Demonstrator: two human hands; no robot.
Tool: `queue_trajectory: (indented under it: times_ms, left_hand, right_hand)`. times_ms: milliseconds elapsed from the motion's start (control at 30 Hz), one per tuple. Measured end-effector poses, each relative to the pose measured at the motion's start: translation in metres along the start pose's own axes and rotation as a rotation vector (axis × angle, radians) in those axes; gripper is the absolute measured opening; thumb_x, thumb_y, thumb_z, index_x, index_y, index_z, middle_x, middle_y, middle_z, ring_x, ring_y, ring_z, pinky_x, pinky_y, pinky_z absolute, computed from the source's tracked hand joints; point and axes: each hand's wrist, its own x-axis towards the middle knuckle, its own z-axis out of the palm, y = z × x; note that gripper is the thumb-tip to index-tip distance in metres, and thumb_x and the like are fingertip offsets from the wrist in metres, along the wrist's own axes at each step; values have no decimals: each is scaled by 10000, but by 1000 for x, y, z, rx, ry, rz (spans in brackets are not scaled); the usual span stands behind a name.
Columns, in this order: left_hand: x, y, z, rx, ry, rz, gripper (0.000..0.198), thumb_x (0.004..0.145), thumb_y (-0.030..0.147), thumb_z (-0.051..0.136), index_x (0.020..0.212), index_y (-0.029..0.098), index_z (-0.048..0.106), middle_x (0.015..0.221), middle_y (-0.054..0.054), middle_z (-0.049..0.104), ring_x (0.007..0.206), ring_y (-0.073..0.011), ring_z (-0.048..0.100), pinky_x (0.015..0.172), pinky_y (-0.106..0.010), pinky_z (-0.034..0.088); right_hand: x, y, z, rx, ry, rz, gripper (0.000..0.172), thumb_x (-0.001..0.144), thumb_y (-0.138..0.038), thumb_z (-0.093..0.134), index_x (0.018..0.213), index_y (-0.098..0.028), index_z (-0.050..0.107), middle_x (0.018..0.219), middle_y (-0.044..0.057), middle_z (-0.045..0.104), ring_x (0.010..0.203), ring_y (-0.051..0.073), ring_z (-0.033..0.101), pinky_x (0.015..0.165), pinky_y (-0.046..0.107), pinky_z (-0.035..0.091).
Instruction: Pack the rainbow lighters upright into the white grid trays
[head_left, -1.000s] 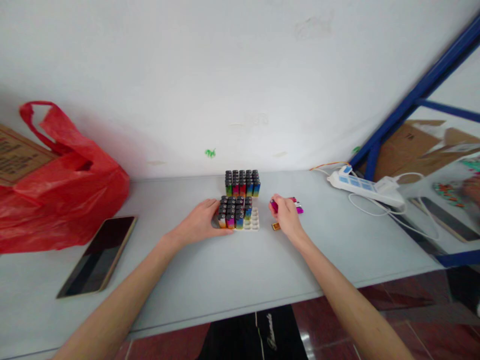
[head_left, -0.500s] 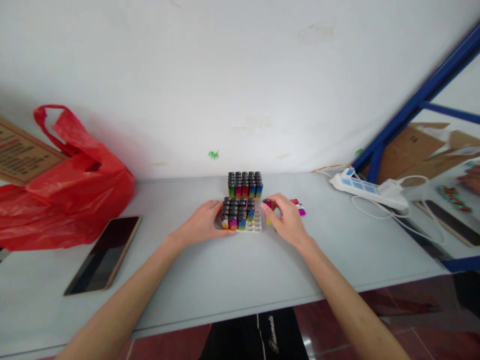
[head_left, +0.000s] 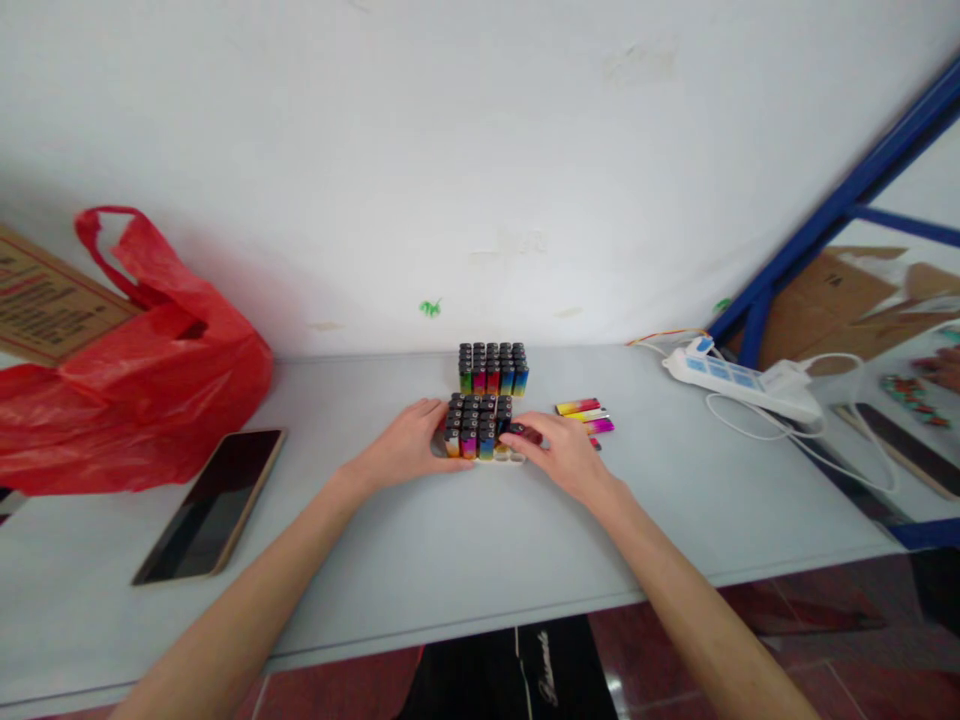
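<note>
Several upright lighters (head_left: 469, 420) with black tops and coloured bodies stand in rows in a white tray (head_left: 504, 460) with slots. My left hand (head_left: 409, 440) grips the tray's left side, thumb at the front corner and fingers at the back. Pinched in my right hand (head_left: 562, 447) is a lighter (head_left: 529, 433), held at the tray's right front part, its lower end hidden among the slots and fingers. Behind the tray stands a second block of lighters (head_left: 493, 370). Loose lighters (head_left: 585, 411) in yellow, red and purple lie just beyond my right hand.
A red plastic bag (head_left: 172, 380) and a cardboard box (head_left: 56, 300) sit at the left. Near them lies a phone (head_left: 210, 508). A white power strip (head_left: 739, 380) with cables is at the right, beside a blue metal frame (head_left: 810, 235). A wall closes off the back.
My right hand has moved left with the lighter, from beside the tray to over its right front slots. The loose lighters show more fully. My left hand stays on the tray.
</note>
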Motion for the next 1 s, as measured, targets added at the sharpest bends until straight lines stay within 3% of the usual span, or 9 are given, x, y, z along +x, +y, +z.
queue_trajectory:
  times_ms: [167, 300, 433, 500, 567, 633, 733, 867, 1000]
  left_hand:
    - [0, -1, 0, -18, 14, 11, 568, 730, 682, 863, 1005, 231, 656, 1035, -98, 738, 988, -339, 705, 899, -454, 565]
    - [0, -3, 1, -16, 10, 11, 571, 746, 684, 853, 1022, 225, 654, 1059, -104, 739, 1003, -338, 706, 911, -450, 565]
    - [0, -4, 2, 1, -1, 1, 554, 770, 693, 831, 1015, 231, 648, 1077, -102, 738, 1014, -332, 708, 913, -439, 564]
    - [0, -4, 1, 6, -10, -7, 549, 775, 688, 827, 1012, 226, 647, 1091, -108, 739, 1033, -334, 708, 923, -435, 562]
    - [0, -4, 0, 1, -17, -10, 552, 783, 689, 819, 1013, 218, 647, 1105, -118, 737, 1043, -338, 706, 926, -438, 561]
    - [0, -3, 0, -10, -14, -11, 562, 778, 693, 819, 1008, 210, 650, 1106, -128, 736, 1038, -346, 704, 919, -450, 561]
    - [0, -2, -1, -24, -7, -16, 549, 762, 674, 837, 993, 209, 659, 1083, -130, 734, 1014, -348, 704, 904, -456, 559]
    - [0, 0, -2, -19, -13, -12, 542, 776, 680, 827, 987, 212, 655, 1058, -119, 726, 981, -336, 697, 894, -456, 561]
    - [0, -1, -1, -6, -12, 2, 553, 784, 697, 814, 994, 214, 644, 1061, -122, 722, 978, -331, 691, 898, -464, 564]
  right_hand:
    - [2, -6, 4, -268, -86, 62, 372, 1060, -534, 676, 900, -208, 753, 815, 56, 784, 670, 194, 675, 611, 303, 344]
    - [3, -8, -3, -271, -139, 118, 501, 1073, -608, 614, 784, -210, 709, 737, 37, 743, 657, 184, 648, 623, 304, 322]
    - [-2, 17, -25, -203, 21, 102, 470, 1159, -496, 439, 926, -212, 732, 816, 61, 743, 786, 224, 678, 762, 329, 451]
    - [-6, 40, -37, -234, 166, 143, 383, 1152, -389, 423, 1063, -196, 742, 987, 117, 770, 940, 268, 697, 884, 375, 504]
    - [-13, 65, -48, -304, 228, 206, 312, 1103, -309, 483, 1246, -179, 728, 1182, 167, 763, 1100, 318, 685, 1009, 446, 512]
    - [-20, 87, -55, -345, 177, 274, 350, 1058, -258, 532, 1345, -164, 710, 1322, 195, 734, 1201, 349, 669, 1086, 499, 499]
    - [-27, 105, -59, -339, 50, 352, 342, 1026, -231, 580, 1317, -172, 750, 1292, 189, 751, 1167, 341, 697, 1074, 502, 520]
    - [-28, 105, -60, -295, -49, 355, 367, 1042, -241, 595, 1373, -193, 746, 1133, 138, 779, 1028, 291, 722, 987, 438, 541]
    - [-26, 100, -58, -304, -80, 352, 328, 1067, -325, 601, 1316, -212, 782, 1114, 137, 766, 1013, 284, 707, 957, 412, 531]
